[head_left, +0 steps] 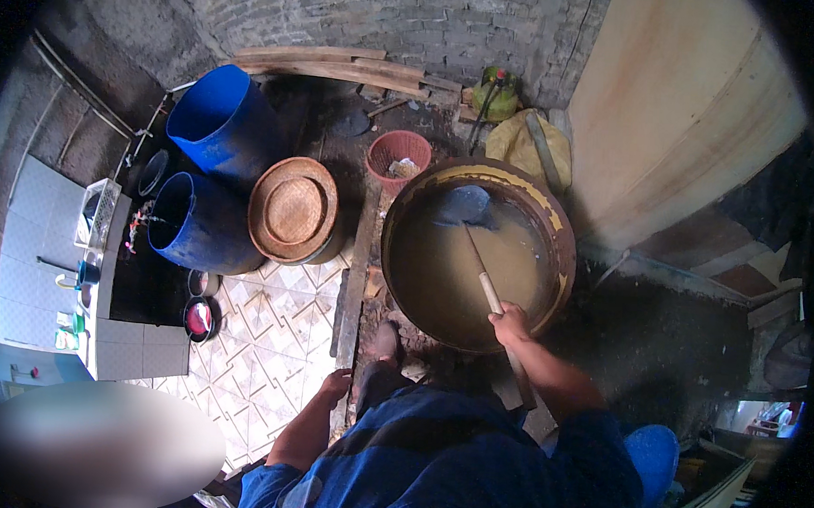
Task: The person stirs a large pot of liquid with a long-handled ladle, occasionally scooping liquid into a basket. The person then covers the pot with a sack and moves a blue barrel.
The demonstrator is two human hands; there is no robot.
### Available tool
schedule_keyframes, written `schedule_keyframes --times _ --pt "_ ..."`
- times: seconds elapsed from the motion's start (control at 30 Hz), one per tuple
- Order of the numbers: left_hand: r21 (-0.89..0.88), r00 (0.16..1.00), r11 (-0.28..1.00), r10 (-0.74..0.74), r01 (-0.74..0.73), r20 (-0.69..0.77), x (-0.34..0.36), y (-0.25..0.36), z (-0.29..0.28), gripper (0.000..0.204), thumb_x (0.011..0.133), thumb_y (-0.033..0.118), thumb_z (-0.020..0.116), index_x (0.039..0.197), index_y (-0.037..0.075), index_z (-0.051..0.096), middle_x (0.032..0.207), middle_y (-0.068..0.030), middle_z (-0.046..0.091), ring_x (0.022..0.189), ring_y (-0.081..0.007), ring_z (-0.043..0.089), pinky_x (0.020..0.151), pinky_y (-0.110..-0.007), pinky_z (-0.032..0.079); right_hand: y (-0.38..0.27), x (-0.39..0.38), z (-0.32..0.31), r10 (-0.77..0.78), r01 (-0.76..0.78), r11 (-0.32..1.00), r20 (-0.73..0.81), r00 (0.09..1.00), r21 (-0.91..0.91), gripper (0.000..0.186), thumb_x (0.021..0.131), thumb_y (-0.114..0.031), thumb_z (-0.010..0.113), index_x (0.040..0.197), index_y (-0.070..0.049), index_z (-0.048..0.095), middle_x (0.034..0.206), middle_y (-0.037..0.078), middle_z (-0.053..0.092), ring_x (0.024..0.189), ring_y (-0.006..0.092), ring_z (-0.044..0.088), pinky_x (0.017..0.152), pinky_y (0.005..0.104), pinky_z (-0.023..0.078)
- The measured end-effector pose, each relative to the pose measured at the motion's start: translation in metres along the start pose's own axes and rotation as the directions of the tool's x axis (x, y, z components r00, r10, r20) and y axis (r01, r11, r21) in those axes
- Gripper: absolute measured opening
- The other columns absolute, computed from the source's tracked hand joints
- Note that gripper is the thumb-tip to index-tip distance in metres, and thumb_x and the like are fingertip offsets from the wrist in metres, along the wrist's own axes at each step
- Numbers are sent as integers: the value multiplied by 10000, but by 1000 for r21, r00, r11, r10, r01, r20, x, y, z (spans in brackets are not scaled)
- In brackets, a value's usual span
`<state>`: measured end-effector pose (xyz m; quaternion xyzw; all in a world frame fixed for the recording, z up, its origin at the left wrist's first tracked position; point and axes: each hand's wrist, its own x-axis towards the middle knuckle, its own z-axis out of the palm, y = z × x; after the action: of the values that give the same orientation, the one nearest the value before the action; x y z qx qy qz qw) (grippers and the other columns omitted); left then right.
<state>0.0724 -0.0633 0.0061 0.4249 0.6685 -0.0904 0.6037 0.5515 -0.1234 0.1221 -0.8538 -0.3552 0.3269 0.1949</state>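
So, a long-handled tool (485, 280) is being worked in a big round vat (566, 247), with its broad grey-blue head placed toward the far side, at the cloudy tan liquid (424, 268). How deep it's dipped can't really be made out. The wooden handle is slanted back to the near right, where it's gripped by the right hand (510, 324), fingers wrapped around it just over the near rim, and a bit of handle is left sticking out past the fist.

The left hand (336, 384) is held low, well to the left of the vat, right by the near end of a wooden beam (359, 270). Whether the beam is touched or gripped can't be told from here.

Just past the vat's far left edge, a red plastic basket (384, 149) is parked with some pale stuff inside. On the far right, a yellowish sack (507, 142) is seen beside the rim, with a green gas cylinder (502, 106) set behind it. Over on the left, round woven trays (295, 208) are stacked next to two blue barrels (213, 232), and planks (315, 66) are laid along the far brick wall (344, 20).
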Motion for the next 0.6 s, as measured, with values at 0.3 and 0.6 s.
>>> schedule_keyframes --times 0.3,0.6 --pt "102 995 991 78 -84 59 18 9 4 444 906 119 519 1349 113 497 993 -64 617 824 -180 571 675 -339 459 62 -66 -110 -129 131 985 -27 991 112 303 802 -94 691 1094 -38 629 876 161 671 787 246 667 723 368 510" --pt "92 995 993 59 -67 83 26 24 13 449 905 120 513 1353 135 495 1051 -83 615 907 -201 579 729 -362 464 127 -101 -236 -282 190 878 -153 947 -440 345 737 -111 724 1073 -62 664 955 156 682 892 337 655 785 428 509"
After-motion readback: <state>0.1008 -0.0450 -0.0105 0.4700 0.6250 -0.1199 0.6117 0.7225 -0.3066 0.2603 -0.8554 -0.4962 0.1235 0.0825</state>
